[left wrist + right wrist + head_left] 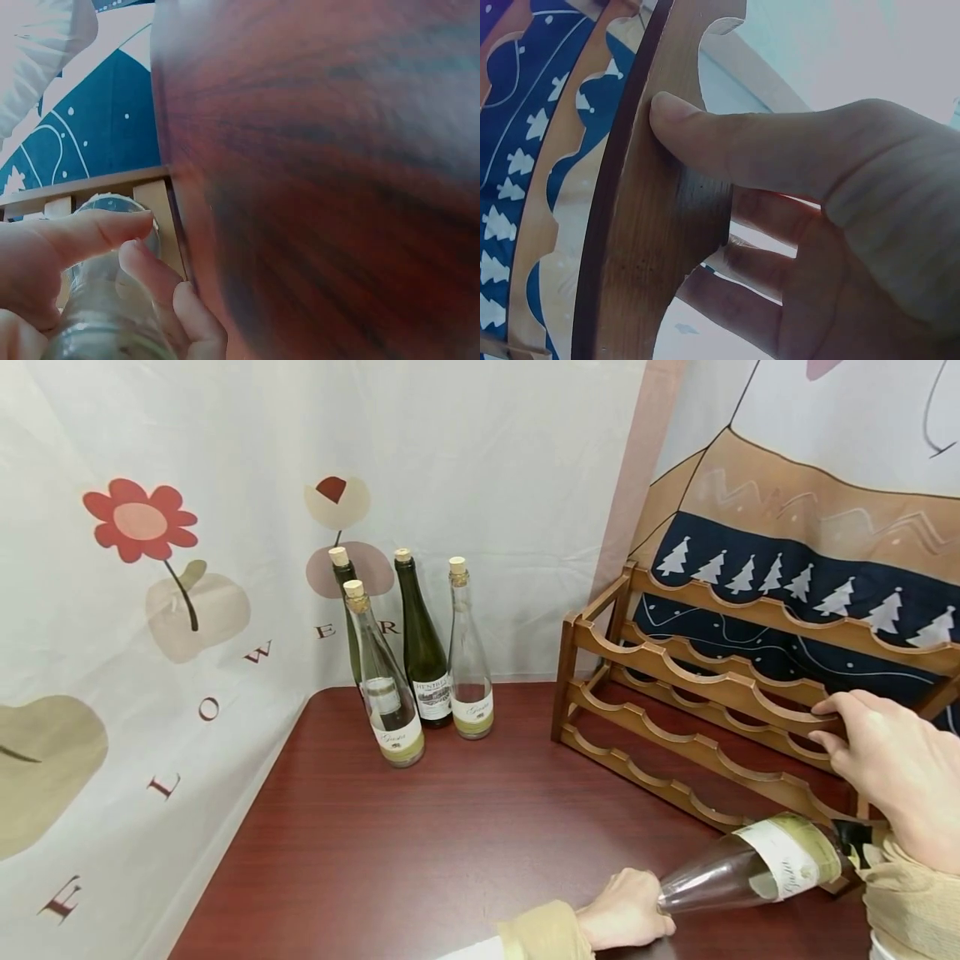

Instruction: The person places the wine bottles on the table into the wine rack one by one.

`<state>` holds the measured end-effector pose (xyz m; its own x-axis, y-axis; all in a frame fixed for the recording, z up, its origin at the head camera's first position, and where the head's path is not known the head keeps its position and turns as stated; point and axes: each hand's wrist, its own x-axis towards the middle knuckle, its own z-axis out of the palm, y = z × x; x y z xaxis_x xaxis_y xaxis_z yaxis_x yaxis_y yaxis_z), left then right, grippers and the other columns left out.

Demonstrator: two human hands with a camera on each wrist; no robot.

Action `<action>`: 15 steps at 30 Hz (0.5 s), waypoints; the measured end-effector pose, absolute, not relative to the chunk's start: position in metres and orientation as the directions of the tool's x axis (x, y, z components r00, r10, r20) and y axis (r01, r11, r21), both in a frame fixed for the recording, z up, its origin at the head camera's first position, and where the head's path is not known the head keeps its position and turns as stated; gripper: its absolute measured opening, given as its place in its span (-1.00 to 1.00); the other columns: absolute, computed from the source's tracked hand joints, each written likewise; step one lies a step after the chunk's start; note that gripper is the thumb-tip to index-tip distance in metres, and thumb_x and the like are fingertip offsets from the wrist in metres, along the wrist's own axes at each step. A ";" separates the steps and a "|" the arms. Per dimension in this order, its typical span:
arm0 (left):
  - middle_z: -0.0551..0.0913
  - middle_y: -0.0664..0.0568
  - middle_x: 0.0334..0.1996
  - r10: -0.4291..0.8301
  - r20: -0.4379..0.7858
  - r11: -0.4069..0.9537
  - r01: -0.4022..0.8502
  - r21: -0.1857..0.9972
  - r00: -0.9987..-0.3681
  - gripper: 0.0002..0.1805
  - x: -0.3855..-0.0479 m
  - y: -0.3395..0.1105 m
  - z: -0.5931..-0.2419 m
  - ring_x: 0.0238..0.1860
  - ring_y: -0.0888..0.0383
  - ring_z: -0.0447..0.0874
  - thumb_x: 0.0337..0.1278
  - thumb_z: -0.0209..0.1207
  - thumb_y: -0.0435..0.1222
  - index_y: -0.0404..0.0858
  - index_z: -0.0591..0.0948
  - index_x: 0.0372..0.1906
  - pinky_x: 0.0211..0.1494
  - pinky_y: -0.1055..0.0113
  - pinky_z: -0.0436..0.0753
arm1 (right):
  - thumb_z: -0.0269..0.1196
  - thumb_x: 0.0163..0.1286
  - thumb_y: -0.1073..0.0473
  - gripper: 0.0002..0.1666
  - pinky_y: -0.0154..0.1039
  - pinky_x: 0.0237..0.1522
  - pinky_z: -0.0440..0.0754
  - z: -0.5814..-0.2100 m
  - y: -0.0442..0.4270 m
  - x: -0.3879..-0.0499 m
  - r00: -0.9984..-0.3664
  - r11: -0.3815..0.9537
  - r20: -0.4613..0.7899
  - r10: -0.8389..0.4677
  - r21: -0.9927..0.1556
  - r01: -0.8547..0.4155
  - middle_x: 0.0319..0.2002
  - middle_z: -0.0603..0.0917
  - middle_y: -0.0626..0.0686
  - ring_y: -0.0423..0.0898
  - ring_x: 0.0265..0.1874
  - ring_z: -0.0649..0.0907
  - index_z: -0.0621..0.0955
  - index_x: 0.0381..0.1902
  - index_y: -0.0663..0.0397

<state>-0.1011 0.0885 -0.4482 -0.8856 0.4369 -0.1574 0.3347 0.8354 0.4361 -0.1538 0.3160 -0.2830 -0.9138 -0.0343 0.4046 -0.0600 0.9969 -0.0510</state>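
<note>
My left hand (pixel 624 910) grips a clear glass wine bottle (pixel 720 878) by its neck. The bottle lies nearly level, its labelled base pointing right toward the lower part of a wooden wine rack (pixel 720 689). In the left wrist view, fingers and thumb wrap around the bottle neck (pixel 105 330), with the rack beyond. Up at the rack's top front rail is my right hand (pixel 900 768). Thumb on one face and fingers behind, it holds the scalloped rail (pixel 641 240) in the right wrist view. The right forearm partly hides the rack's near end.
Several corked bottles stand upright at the back: a clear bottle (pixel 393 727), another clear bottle (pixel 470 693), a green bottle (pixel 423 652) and a partly hidden dark one (pixel 348 635). They share the dark red table (pixel 450 827). A printed curtain (pixel 480 460) hangs behind.
</note>
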 end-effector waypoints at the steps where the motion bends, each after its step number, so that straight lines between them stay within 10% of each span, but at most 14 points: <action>1: 0.38 0.23 -0.77 0.434 -0.172 0.836 0.324 0.443 -0.884 -0.59 -0.100 0.090 -0.448 -0.69 0.31 0.31 -0.16 0.36 -0.11 -0.08 0.40 -0.82 -0.58 0.47 0.34 | 0.35 0.01 0.41 -0.69 0.07 -0.49 0.41 -0.283 0.316 -0.154 -0.916 0.997 0.400 -0.032 -0.051 -0.058 -0.32 0.54 0.37 0.12 -0.49 0.50 0.52 -0.26 0.37; 15: 0.33 0.25 -0.78 0.446 -0.209 0.818 0.302 0.489 -0.870 -0.53 -0.091 0.119 -0.456 -0.69 0.36 0.29 -0.12 0.36 -0.03 -0.08 0.38 -0.83 -0.57 0.56 0.31 | 0.35 -0.01 0.44 -0.69 -0.08 -0.53 0.37 -0.281 0.315 -0.149 -0.905 0.996 0.424 -0.029 -0.063 -0.062 -0.34 0.54 0.38 0.14 -0.49 0.50 0.52 -0.28 0.40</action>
